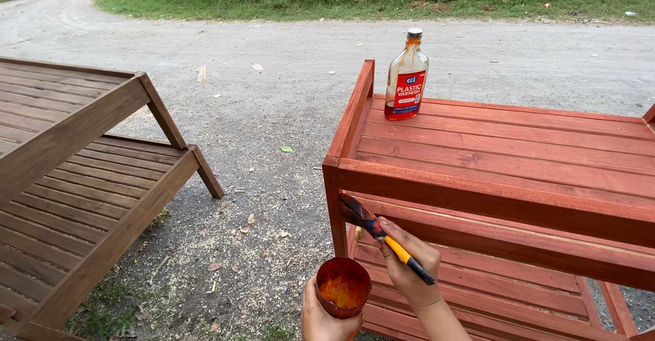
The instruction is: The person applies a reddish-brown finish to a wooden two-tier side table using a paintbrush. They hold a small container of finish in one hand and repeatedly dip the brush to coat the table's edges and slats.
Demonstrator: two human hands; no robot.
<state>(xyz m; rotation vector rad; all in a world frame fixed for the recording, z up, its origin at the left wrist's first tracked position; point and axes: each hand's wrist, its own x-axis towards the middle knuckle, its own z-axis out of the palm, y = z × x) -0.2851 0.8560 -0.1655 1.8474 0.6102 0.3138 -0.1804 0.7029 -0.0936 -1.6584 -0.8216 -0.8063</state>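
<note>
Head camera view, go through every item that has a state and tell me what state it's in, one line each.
Varnish bottle: upright on the red bench, capped, nearly empty.
Paintbrush: held in the right hand, bristles against the bench rail.
Cup: held upright in the left hand, open, orange-brown liquid inside.
Red bench: coated reddish, glossy.
Brown bench: duller brown, tipped on its side on the gravel.

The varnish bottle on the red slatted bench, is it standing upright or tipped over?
Upright. The varnish bottle stands on its base on the red slatted bench, cap on top, its liquid pooled low at the bottom.
</note>
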